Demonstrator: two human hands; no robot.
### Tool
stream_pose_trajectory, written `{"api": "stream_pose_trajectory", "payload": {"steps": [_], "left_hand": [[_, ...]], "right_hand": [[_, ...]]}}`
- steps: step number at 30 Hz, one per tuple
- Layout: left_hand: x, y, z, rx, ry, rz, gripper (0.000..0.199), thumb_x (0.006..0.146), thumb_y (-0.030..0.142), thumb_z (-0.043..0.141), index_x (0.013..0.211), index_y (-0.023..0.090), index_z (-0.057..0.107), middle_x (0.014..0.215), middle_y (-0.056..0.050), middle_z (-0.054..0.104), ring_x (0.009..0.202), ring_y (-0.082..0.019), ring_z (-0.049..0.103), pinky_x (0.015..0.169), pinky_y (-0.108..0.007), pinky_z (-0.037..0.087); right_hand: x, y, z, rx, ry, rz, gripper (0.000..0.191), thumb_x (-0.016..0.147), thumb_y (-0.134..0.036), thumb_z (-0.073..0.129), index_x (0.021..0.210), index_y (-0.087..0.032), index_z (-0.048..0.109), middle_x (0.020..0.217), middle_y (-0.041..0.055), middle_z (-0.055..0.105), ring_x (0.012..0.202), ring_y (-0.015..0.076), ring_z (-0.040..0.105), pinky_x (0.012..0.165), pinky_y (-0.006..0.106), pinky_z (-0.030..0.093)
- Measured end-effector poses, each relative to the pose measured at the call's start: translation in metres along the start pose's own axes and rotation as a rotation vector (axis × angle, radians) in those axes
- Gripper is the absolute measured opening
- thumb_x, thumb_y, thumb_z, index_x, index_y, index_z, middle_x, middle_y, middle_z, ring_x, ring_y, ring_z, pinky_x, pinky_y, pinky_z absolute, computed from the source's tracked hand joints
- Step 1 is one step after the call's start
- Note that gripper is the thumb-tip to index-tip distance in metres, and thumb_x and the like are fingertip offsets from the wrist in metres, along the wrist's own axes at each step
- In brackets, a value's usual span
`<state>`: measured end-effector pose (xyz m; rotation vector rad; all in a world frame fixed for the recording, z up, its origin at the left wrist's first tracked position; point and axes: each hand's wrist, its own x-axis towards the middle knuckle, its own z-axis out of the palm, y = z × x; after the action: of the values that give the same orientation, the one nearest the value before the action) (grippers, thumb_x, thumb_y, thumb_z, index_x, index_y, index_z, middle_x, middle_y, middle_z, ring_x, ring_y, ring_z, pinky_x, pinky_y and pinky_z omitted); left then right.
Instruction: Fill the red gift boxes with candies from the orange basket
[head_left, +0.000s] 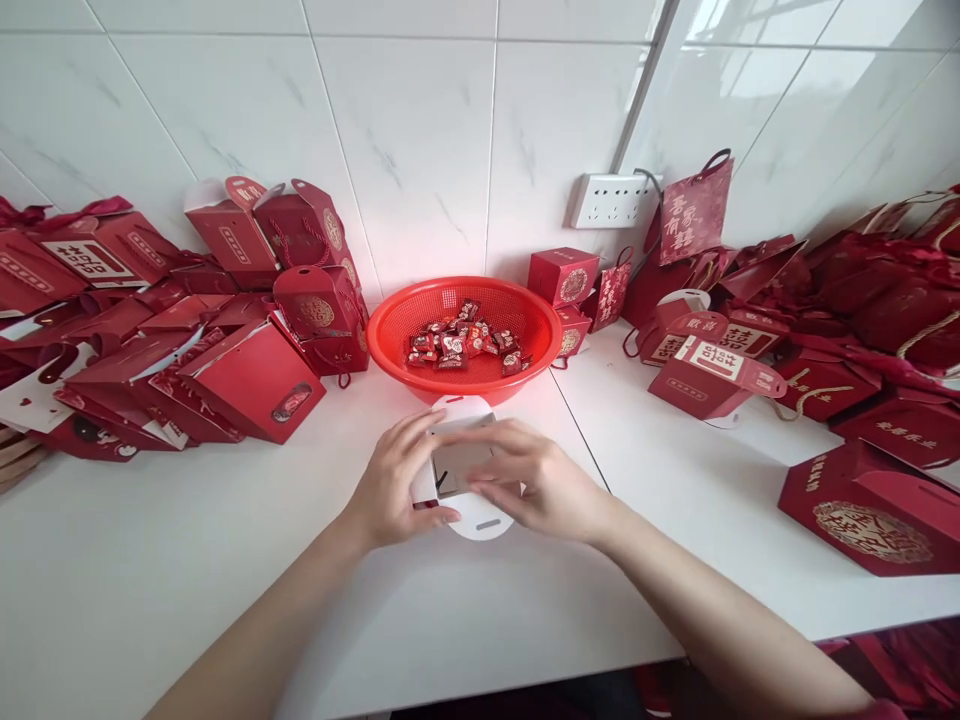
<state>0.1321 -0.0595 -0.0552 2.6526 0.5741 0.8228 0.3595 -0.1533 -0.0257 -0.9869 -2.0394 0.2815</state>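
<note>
A small open box [480,520] with white inner flaps spread outward stands on the white table, just in front of a red plastic basket [382,345]. Its inside shows, with a small dark strip at the left. My left hand [396,480] grips the box's left side, thumb on the near edge and fingers along the far left. Over the box's right side is my right hand [536,480], its fingers bent and apart above the opening, with nothing visible between them. Several red-wrapped candies [469,340] lie in the basket.
Piles of red gift boxes [240,385] line the left side. More red boxes and bags [705,375] crowd the right, with a large one [874,515] near the right edge. A white power strip [611,200] is on the tiled wall.
</note>
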Motion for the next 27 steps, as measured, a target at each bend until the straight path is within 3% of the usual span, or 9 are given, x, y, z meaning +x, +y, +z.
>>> {"api": "stream_pose_trajectory", "payload": {"steps": [2,4,6,9,12,15,21,25,27], "left_hand": [[0.0,-0.002,0.001,-0.034,-0.046,0.009,0.077,0.082,0.077,0.05,0.137,0.023,0.052,0.153,-0.014,0.041,0.143,-0.036,0.035,0.116,-0.051,0.03],[-0.001,-0.004,0.003,-0.069,-0.055,0.009,0.075,0.083,0.074,0.052,0.138,0.023,0.05,0.154,-0.014,0.039,0.144,-0.036,0.033,0.117,-0.05,0.03],[-0.002,-0.007,0.005,-0.093,-0.052,-0.001,0.075,0.083,0.073,0.054,0.138,0.024,0.05,0.155,-0.014,0.037,0.145,-0.035,0.032,0.117,-0.05,0.031],[-0.005,-0.01,0.009,-0.108,-0.054,0.005,0.075,0.083,0.073,0.053,0.139,0.023,0.049,0.156,-0.015,0.035,0.145,-0.036,0.03,0.117,-0.052,0.03],[-0.009,-0.013,0.012,-0.113,-0.041,0.018,0.077,0.084,0.075,0.05,0.14,0.023,0.047,0.156,-0.016,0.034,0.146,-0.037,0.028,0.118,-0.054,0.027],[-0.012,-0.017,0.016,-0.135,-0.009,0.026,0.079,0.083,0.076,0.049,0.142,0.023,0.045,0.156,-0.016,0.035,0.146,-0.038,0.027,0.118,-0.055,0.026],[-0.012,-0.018,0.022,-0.135,0.04,0.049,0.075,0.084,0.075,0.049,0.137,0.022,0.05,0.153,-0.017,0.038,0.146,-0.038,0.027,0.118,-0.056,0.026],[-0.011,-0.017,0.022,-0.14,0.025,0.047,0.071,0.086,0.072,0.048,0.135,0.02,0.051,0.152,-0.018,0.038,0.145,-0.038,0.027,0.117,-0.055,0.027],[-0.011,-0.015,0.022,-0.145,0.031,0.045,0.069,0.087,0.07,0.048,0.135,0.02,0.051,0.152,-0.018,0.037,0.145,-0.038,0.027,0.117,-0.055,0.027]], "right_hand": [[0.028,0.005,-0.02,-0.057,0.029,-0.023,0.019,0.097,-0.024,0.055,0.103,-0.02,0.072,0.132,0.0108,0.063,0.12,0.0227,0.059,0.099,0.039,0.05],[0.062,0.022,-0.039,-0.169,0.05,0.084,0.021,0.098,-0.028,0.053,0.101,-0.019,0.071,0.126,0.0103,0.067,0.12,0.023,0.059,0.101,0.038,0.048],[0.098,0.053,-0.05,-0.328,-0.086,0.245,0.026,0.101,-0.03,0.047,0.113,-0.019,0.067,0.127,0.0094,0.065,0.117,0.0219,0.06,0.101,0.035,0.047],[0.138,0.107,-0.05,-0.588,-0.42,0.591,0.037,0.098,-0.03,0.053,0.133,-0.016,0.056,0.135,0.0148,0.059,0.124,0.0278,0.056,0.102,0.037,0.045],[0.154,0.151,-0.04,-0.635,-0.598,0.725,0.041,0.087,-0.029,0.071,0.123,-0.011,0.062,0.125,0.0176,0.063,0.112,0.0299,0.062,0.094,0.042,0.051],[0.153,0.176,-0.031,-0.668,-0.69,0.795,0.038,0.094,-0.034,0.064,0.127,-0.016,0.059,0.129,0.0114,0.06,0.11,0.0246,0.062,0.092,0.046,0.054],[0.151,0.183,-0.024,-0.631,-0.833,0.81,0.028,0.095,-0.034,0.062,0.117,-0.016,0.063,0.117,0.0084,0.065,0.1,0.0201,0.065,0.086,0.041,0.056],[0.153,0.163,-0.03,-0.542,-0.727,0.689,0.021,0.08,-0.021,0.076,0.099,-0.015,0.07,0.103,0.0125,0.071,0.097,0.0261,0.067,0.084,0.037,0.054],[0.149,0.145,-0.037,-0.464,-0.625,0.61,0.026,0.08,-0.022,0.075,0.105,-0.017,0.069,0.106,0.0123,0.071,0.1,0.0277,0.067,0.083,0.035,0.053]]}}
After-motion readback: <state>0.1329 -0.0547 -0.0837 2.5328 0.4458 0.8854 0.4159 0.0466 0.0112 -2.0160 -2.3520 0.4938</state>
